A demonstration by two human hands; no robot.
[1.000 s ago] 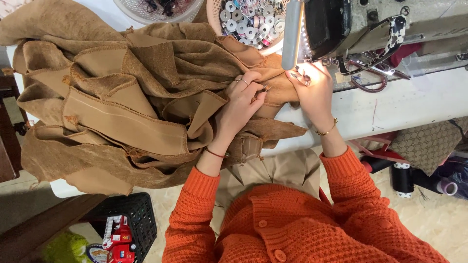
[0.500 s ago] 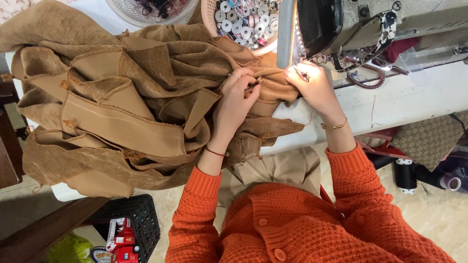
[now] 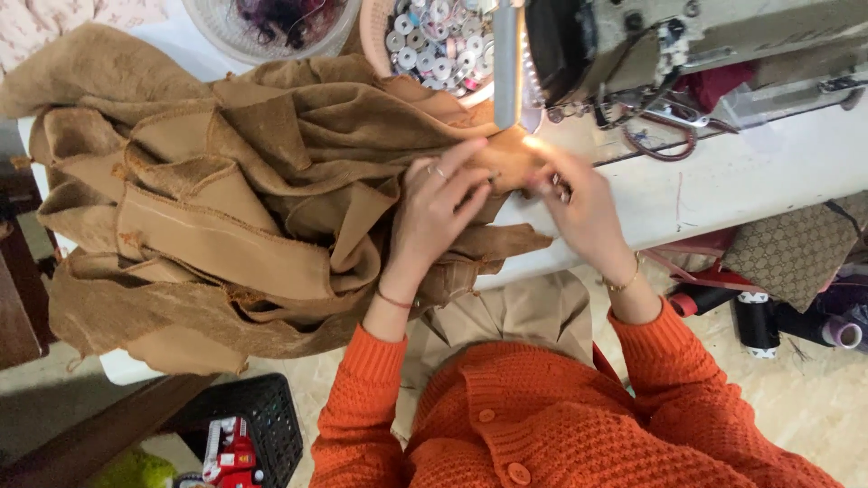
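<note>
Spilling across most of the white table (image 3: 750,172), a big heap of tan fabric (image 3: 226,217) lies bunched in folds, its bulk pushed off to the person's left so that only one edge reaches the sewing machine (image 3: 687,45) at the top right. That seems to be why the pile sits where it does: the weight rests on the table while the small working edge stays free under the machine's lamp.

The left hand (image 3: 434,212) lies on top of the cloth, fingers curled and pinching a fold of it just beside the lit spot. The right hand (image 3: 583,212) meets it there, fingertips pressed onto the same bright patch of fabric, so both hands hold the edge from either side.

Behind the cloth, a round tray of bobbins (image 3: 434,41) stands close against the machine, and a clear bowl (image 3: 271,27) sits further left. A loop of dark red cord (image 3: 660,145) lies on the table beyond the right hand. Below the table edge stand black thread cones (image 3: 755,321) and a black crate (image 3: 253,425).
</note>
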